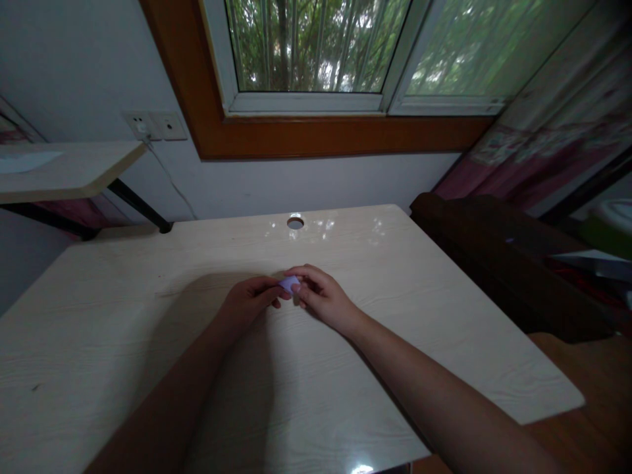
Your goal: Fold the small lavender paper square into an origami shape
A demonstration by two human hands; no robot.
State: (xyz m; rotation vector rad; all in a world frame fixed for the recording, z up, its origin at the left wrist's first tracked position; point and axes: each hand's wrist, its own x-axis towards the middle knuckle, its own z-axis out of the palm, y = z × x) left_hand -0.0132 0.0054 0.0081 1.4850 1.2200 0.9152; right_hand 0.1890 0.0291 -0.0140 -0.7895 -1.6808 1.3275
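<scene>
1. Paper [288, 284], small and pale purple, is over the surface [405, 309], nearer its far edge than its near edge.
2. Left hand [247, 299] pinches its left side, right hand [326, 299] its right; neither is nearer.
3. Both hide part; its long axis is unclear.

Seeing pale lilac on the small, flat, paper-like piece [288, 284] over the middle of the cream-beige, wood-grain desk [434, 316]. Finding faint streaks across it and white glints beside the round, brown-rimmed hole [295, 224] near its far edge. Beyond that edge, noticing orange-brown on the broad wooden window frame [336, 137], white on the sliding sash [306, 103] and mottled green through the glass panes [320, 46]. Near the far left corner, spotting black on the tubular shelf legs [141, 205], beige on the shelf board [74, 171]. Past the far right corner, picking out cream over dusky pink, flower-patterned, on the cloth curtain [543, 131].
</scene>
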